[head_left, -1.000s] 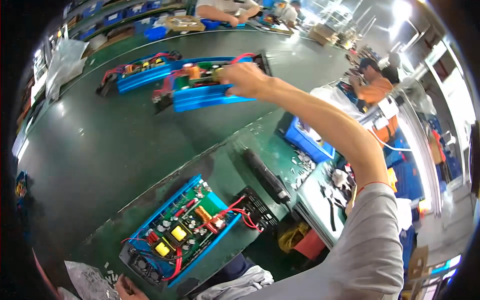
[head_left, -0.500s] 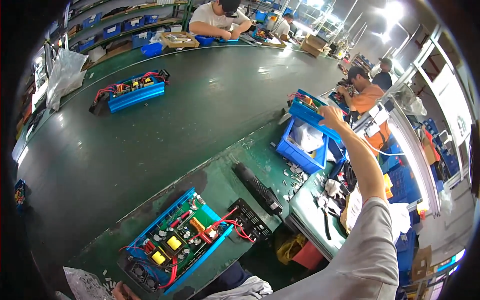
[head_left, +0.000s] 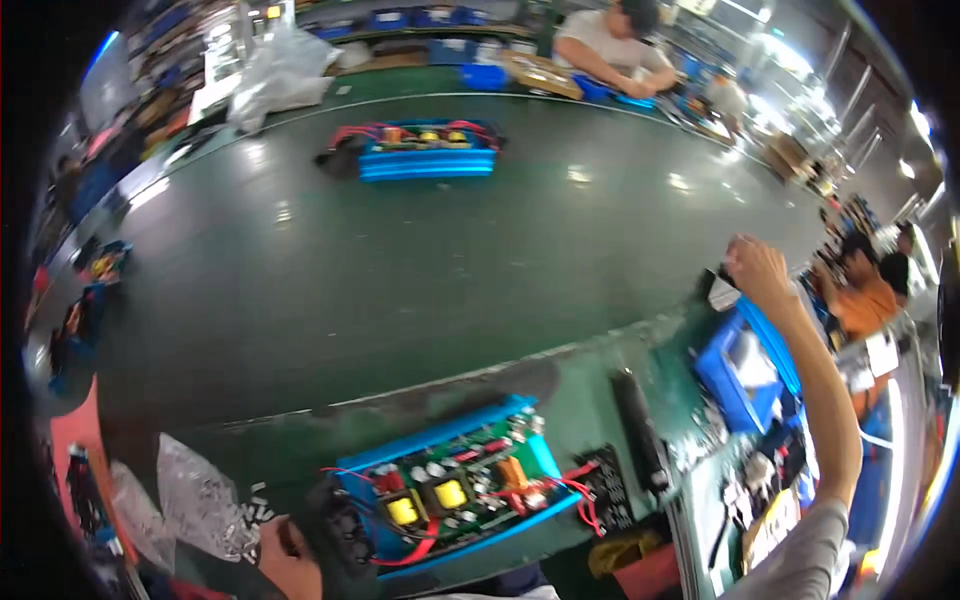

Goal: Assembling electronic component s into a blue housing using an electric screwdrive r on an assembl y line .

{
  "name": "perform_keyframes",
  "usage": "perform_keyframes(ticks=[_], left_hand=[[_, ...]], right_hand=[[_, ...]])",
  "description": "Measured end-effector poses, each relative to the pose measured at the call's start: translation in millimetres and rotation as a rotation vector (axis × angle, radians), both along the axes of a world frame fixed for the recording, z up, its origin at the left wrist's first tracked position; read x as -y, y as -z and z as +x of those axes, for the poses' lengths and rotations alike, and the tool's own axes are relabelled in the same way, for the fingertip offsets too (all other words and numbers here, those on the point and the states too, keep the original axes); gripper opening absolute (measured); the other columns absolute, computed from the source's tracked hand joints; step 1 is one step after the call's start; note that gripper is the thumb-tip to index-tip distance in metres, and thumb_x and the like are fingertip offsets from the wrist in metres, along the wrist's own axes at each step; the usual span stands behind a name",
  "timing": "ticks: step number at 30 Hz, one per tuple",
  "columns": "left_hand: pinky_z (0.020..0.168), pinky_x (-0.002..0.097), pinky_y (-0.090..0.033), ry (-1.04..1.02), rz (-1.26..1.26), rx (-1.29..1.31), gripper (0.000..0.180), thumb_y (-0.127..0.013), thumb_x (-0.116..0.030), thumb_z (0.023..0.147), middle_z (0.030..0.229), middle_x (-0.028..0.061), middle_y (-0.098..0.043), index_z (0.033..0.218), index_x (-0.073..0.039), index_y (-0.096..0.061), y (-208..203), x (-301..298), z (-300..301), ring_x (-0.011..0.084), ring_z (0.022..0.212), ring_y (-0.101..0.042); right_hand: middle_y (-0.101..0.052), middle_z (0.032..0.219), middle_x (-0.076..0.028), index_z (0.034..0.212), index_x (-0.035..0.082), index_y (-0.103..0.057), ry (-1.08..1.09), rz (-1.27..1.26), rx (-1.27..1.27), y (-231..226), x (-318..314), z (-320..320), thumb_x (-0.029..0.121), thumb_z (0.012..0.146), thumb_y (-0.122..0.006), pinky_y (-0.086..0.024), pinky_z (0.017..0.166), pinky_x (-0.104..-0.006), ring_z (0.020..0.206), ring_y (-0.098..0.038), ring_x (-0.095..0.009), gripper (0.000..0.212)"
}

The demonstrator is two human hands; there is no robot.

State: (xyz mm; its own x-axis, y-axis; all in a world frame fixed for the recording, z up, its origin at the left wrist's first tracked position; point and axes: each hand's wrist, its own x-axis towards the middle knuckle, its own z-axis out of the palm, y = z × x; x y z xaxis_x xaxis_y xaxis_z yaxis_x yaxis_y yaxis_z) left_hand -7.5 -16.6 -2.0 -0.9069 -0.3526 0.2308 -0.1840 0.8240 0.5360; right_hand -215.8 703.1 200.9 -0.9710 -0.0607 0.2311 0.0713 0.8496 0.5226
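Observation:
At the lower left, my left hand (head_left: 288, 562) is curled beside a clear plastic bag (head_left: 197, 490) and scattered small pale pieces (head_left: 243, 532); whatever it may hold is hidden. To its right lies an opened blue metal housing with a green circuit board (head_left: 470, 485), red wires and yellow-topped transformers. A black slotted end plate (head_left: 606, 490) hangs on its wires. My right arm stretches to the far right, where my right hand (head_left: 758, 268) is blurred over another blue housing (head_left: 770, 345). That housing rests on a blue bin (head_left: 722, 378), mostly hidden by the forearm.
A black power screwdriver (head_left: 640, 430) lies between the end plate and the bin. Another blue-housed unit (head_left: 427, 163) sits across the dark green belt (head_left: 400, 280). More units (head_left: 100, 265) are at the left. A person in white (head_left: 612, 50) works opposite; one in orange (head_left: 865, 295) sits far right.
The view has swung right, so things shift across the picture. My right hand has moved from the housing's near side toward its far end. More of my left hand shows now.

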Motion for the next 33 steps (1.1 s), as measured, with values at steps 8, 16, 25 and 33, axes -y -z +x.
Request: perform_keyframes(ticks=[8,16,25,33], left_hand=[[0.058,0.0231,-0.043,-0.048,0.176,-0.029,0.029,-0.061,0.011,0.079,0.073,0.0039,-0.056,0.104,-0.003,-0.062,29.6,11.9,20.0,0.0091,0.064,-0.053],[0.054,0.0249,-0.046,0.053,-0.044,-0.009,0.015,-0.066,0.001,0.091,0.078,0.0055,-0.062,0.104,-0.005,-0.069,-28.2,-12.8,-1.5,0.0141,0.06,-0.058],[0.053,0.0227,-0.043,0.058,-0.003,-0.03,0.017,-0.066,0.002,0.091,0.074,0.0029,-0.058,0.107,-0.003,-0.068,-28.9,-13.0,-8.0,0.0087,0.059,-0.053],[0.057,0.0252,-0.044,0.023,0.085,0.014,0.018,-0.056,0.006,0.088,0.071,0.0033,-0.055,0.102,-0.003,-0.062,-5.5,2.7,5.1,0.0099,0.06,-0.053]], right_hand=[[-0.061,0.111,-0.018,0.111,0.004,-0.06,-0.711,-0.4,-0.019,123.3,305.5,-284.2,0.018,0.085,-0.069,-0.054,0.082,-0.0505,0.107,-0.061,-0.038,0.03],[-0.061,0.112,-0.015,0.11,0.003,-0.059,-0.729,-0.362,-0.145,165.4,376.2,-396.8,0.007,0.072,-0.082,-0.059,0.082,-0.044,0.109,-0.064,-0.035,0.045],[-0.068,0.098,-0.013,0.098,0.006,-0.063,-0.662,-0.437,0.105,132.4,359.1,-390.2,0.019,0.067,-0.087,-0.052,0.078,-0.0496,0.094,-0.065,-0.039,0.042],[-0.07,0.098,-0.013,0.097,0.007,-0.065,-0.433,-0.377,0.099,46.6,291.5,-286.9,0.03,0.067,-0.087,-0.051,0.079,-0.0495,0.095,-0.066,-0.037,0.044]])
